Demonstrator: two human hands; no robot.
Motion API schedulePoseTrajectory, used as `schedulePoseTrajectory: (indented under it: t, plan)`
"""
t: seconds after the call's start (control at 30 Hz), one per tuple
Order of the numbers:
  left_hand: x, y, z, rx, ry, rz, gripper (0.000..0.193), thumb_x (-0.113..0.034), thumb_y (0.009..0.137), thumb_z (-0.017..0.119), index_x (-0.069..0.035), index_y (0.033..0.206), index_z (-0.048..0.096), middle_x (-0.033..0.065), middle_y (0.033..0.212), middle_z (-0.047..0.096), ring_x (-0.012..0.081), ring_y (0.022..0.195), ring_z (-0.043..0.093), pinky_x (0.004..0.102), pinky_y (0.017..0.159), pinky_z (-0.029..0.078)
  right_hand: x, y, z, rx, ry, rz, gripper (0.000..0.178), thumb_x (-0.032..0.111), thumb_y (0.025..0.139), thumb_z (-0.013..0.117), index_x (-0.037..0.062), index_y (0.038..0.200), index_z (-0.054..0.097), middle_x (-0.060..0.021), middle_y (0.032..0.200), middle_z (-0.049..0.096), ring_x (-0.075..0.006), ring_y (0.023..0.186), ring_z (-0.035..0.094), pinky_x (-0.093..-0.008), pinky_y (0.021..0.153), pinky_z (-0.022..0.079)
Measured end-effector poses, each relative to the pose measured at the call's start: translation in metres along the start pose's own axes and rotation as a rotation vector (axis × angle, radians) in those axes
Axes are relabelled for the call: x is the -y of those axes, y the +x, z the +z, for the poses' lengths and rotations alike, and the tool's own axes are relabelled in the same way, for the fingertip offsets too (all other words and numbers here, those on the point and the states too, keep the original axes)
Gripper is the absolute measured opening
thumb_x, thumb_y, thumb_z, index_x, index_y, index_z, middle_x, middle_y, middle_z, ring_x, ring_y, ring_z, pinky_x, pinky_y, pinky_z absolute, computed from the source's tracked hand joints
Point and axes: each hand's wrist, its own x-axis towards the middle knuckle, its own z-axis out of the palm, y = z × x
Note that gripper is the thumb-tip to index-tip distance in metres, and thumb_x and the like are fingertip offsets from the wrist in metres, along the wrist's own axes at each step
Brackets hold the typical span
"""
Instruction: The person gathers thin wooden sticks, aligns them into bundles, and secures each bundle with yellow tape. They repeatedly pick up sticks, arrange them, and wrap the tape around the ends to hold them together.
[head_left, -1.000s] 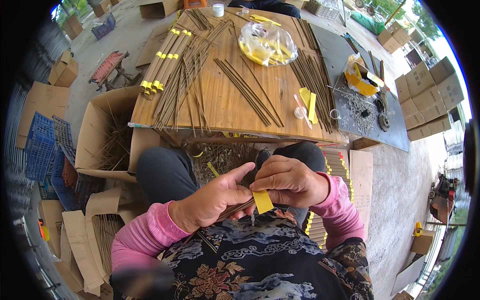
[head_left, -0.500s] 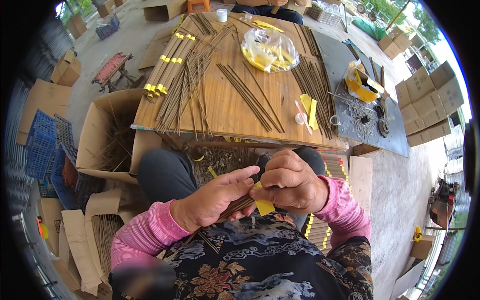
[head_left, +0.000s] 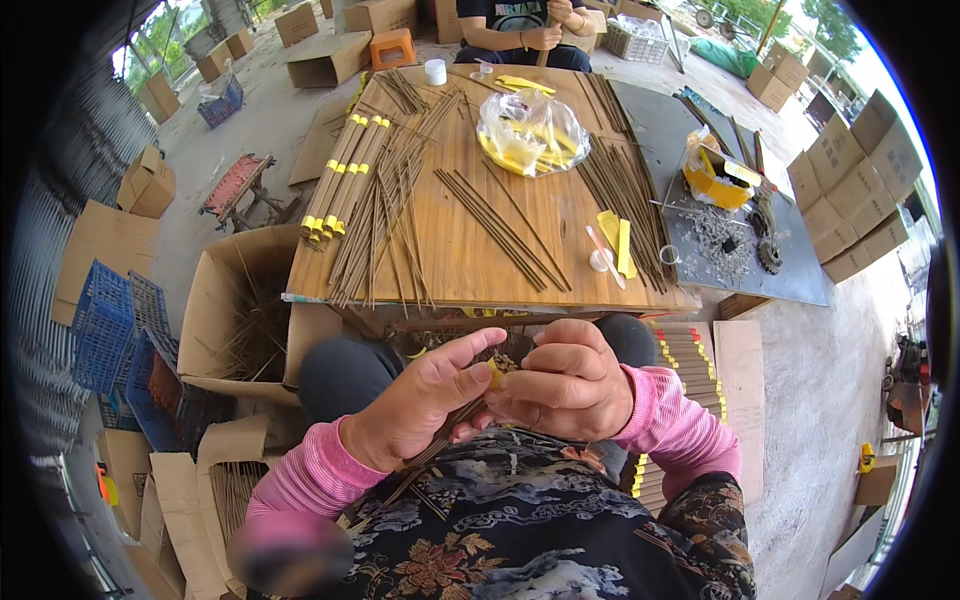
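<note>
Over my lap, my left hand (head_left: pixel 405 408) holds a bundle of thin brown sticks (head_left: pixel 447 430), slanting down toward my apron, its thumb near the bundle's end. A yellow paper strip (head_left: pixel 495 374) lies around that end and is mostly hidden by my fingers. With bent fingers, my right hand (head_left: pixel 568 388) pinches at the strip and bundle end from the right. On the wooden table (head_left: pixel 450 285) ahead lie finished-looking bundles with yellow bands (head_left: pixel 345 180), loose brown sticks (head_left: pixel 385 235), and more yellow strips (head_left: pixel 625 248) beside a pale flat stick (head_left: pixel 604 256).
A clear plastic bag of yellow strips (head_left: pixel 533 135) and a white jar (head_left: pixel 435 72) stand on the table. A person (head_left: pixel 525 30) sits across it. At left is a cardboard box of sticks (head_left: pixel 235 310); a dark side board (head_left: pixel 790 260) at right bears metal bits.
The yellow strip, hanging flat below my right fingers before, is now wrapped around the bundle end. My right hand has shifted slightly left and down; the view has tilted up.
</note>
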Motion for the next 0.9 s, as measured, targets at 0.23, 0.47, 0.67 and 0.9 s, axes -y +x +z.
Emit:
schedulePoseTrajectory:
  t: [0.23, 0.47, 0.67, 0.9]
  plan:
    - [-0.009, 0.0, 0.007, -0.196, 0.529, 0.516, 0.059, -0.023, 0.087, 0.056, -0.001, 0.128, 0.021, 0.0044, 0.077, 0.056, 0.0047, 0.064, 0.046, 0.0168, 0.056, 0.037, 0.014, 0.011, -0.007, -0.227, 0.459, 0.773, 0.056, 0.042, 0.057, 0.079, 0.0031, 0.088, 0.053, -0.011, 0.089, 0.054, -0.026, 0.08, 0.053, -0.0327, 0.072, 0.042]
    - [-0.006, 0.007, 0.015, -0.124, 0.627, 0.652, 0.035, -0.019, 0.088, 0.055, -0.001, 0.111, 0.035, 0.0047, 0.081, 0.055, 0.0053, 0.068, 0.048, 0.0173, 0.06, 0.04, 0.008, 0.008, 0.014, -0.282, 0.608, 0.719, 0.022, 0.02, 0.074, 0.069, 0.0049, 0.079, 0.054, -0.0069, 0.071, 0.053, -0.0246, 0.064, 0.054, -0.033, 0.058, 0.043]
    - [-0.006, 0.011, 0.014, -0.001, 0.568, 0.658, 0.029, -0.023, 0.089, 0.052, -0.002, 0.106, 0.041, 0.0054, 0.083, 0.055, 0.0066, 0.067, 0.049, 0.0181, 0.054, 0.041, -0.002, 0.01, 0.005, -0.293, 0.649, 0.504, 0.015, 0.015, 0.077, 0.065, 0.0056, 0.072, 0.055, -0.0066, 0.071, 0.055, -0.024, 0.069, 0.055, -0.0333, 0.061, 0.042]
    - [-0.003, 0.014, 0.006, 0.171, 0.466, 0.556, 0.031, -0.028, 0.089, 0.05, -0.002, 0.103, 0.044, 0.0069, 0.079, 0.056, 0.0067, 0.061, 0.051, 0.0176, 0.05, 0.04, -0.012, 0.004, -0.003, -0.175, 0.533, 0.341, 0.021, 0.022, 0.074, 0.069, 0.0077, 0.068, 0.055, -0.0042, 0.071, 0.055, -0.022, 0.068, 0.054, -0.033, 0.062, 0.041]
